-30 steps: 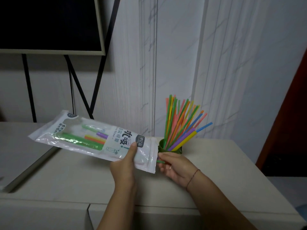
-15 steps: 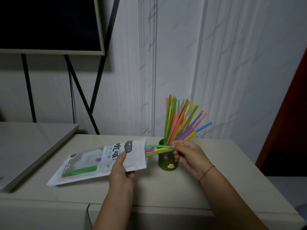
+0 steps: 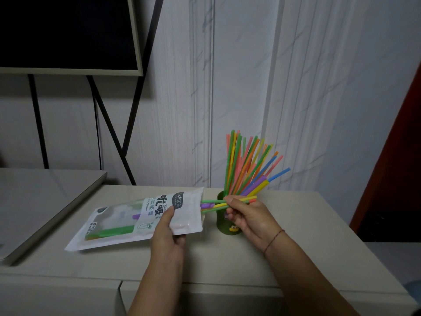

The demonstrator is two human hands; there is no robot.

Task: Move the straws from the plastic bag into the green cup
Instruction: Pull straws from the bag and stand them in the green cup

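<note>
The plastic bag [image 3: 127,221] carries large Chinese characters and, in small print, the word "Straw". Its long axis runs left to right, open mouth toward the right. The left hand [image 3: 167,236] grips it near the mouth, thumb on top. A few straws [image 3: 213,201] stick out of the mouth, lying almost level, and the right hand [image 3: 249,216] pinches them in curled fingers at the green cup [image 3: 219,224]. A bundle of straws [image 3: 241,169] stands fanned in the cup on the table [image 3: 307,236] — tips up, leaning right.
</note>
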